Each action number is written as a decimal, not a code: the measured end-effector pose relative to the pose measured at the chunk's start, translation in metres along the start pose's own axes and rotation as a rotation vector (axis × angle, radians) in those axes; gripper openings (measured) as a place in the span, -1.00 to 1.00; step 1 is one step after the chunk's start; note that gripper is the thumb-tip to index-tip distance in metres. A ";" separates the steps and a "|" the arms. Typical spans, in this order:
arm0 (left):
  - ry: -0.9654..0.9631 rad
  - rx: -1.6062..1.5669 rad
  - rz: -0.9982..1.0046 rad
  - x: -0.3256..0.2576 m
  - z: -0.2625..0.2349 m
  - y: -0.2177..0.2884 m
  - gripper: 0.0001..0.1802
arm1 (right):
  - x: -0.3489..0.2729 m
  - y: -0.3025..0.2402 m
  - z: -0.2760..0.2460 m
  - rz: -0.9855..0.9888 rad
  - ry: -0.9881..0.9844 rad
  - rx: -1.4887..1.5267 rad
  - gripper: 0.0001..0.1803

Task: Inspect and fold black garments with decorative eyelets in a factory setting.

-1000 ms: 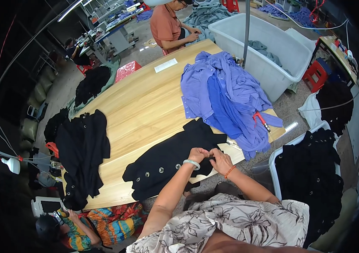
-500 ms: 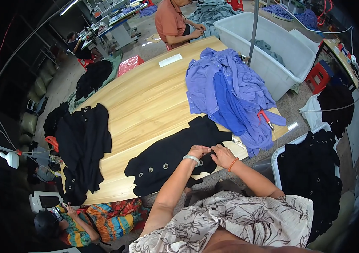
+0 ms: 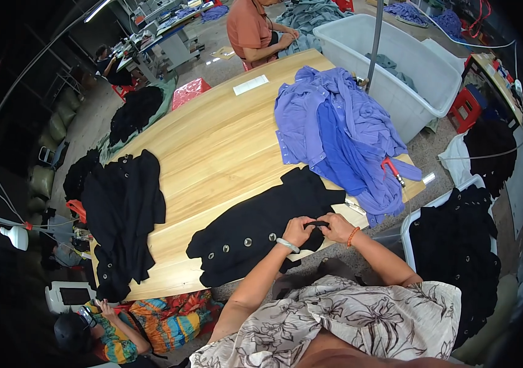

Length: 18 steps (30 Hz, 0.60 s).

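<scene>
A black garment [image 3: 246, 218] with round shiny buttons or eyelets along one side lies spread over the table's near edge. My left hand [image 3: 298, 232], below a pale bangle, pinches the garment's right-hand near edge. Close beside it, my right hand [image 3: 338, 229], with an orange bead bracelet at the wrist, grips the same edge. A short folded strip of black cloth spans the gap between both sets of fingers, raised slightly. Its underside and most fingertips are hidden.
On the wooden table [image 3: 212, 153] lie purple garments [image 3: 347, 116], a red-handled tool [image 3: 392, 170], a white strip [image 3: 251, 84] and more black garments [image 3: 120, 208]. Bins [image 3: 390, 58] of clothing stand right. One person [image 3: 252, 30] works beyond; another [image 3: 114, 337] sits at the near left.
My hands have moved slightly apart, and the strip of black cloth now shows between them. The whole view has shifted a little; the garment stays spread on the table.
</scene>
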<state>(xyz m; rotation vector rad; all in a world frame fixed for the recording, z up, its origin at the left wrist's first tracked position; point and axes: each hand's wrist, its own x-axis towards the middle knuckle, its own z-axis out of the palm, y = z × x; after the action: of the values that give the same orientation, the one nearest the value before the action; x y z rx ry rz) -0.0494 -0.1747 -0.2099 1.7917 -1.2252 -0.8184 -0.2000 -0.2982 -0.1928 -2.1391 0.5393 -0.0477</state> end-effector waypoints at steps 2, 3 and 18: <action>-0.002 -0.022 -0.046 0.001 -0.001 0.000 -0.81 | 0.001 0.001 0.003 0.021 -0.001 -0.001 -0.66; -0.005 -0.022 -0.045 0.003 -0.002 0.001 -0.81 | 0.001 0.001 0.003 0.028 0.024 -0.019 -0.68; -0.096 -0.404 -0.014 -0.003 0.000 -0.025 -0.85 | -0.009 0.009 -0.008 0.154 -0.241 0.532 -0.82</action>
<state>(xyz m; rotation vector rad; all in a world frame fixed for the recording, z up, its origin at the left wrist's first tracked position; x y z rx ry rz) -0.0401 -0.1666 -0.2318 1.4481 -1.0204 -1.0850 -0.2128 -0.3056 -0.1933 -1.5552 0.4829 0.1371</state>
